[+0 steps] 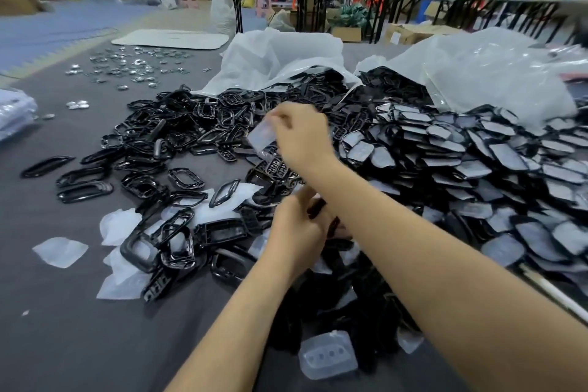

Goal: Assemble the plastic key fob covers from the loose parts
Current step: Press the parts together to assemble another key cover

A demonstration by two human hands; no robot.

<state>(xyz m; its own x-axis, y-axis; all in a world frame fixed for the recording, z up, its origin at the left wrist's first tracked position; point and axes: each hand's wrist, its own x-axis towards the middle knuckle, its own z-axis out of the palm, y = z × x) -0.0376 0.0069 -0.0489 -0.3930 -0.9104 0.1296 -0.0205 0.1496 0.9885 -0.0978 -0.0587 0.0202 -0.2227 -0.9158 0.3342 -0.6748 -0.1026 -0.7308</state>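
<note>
In the right hand hangs a translucent film.

Bare grey desk lies open at the near left, broken only by a loose clear film piece. A second open strip runs on the left between the scattered silver parts and the heap of black frames. That heap fills the middle. Stacked black covers crowd the whole right side down to the near edge. Two crumpled plastic bags rise behind both heaps, closing off the far side. A clear button pad lies at the heap's near edge.
</note>
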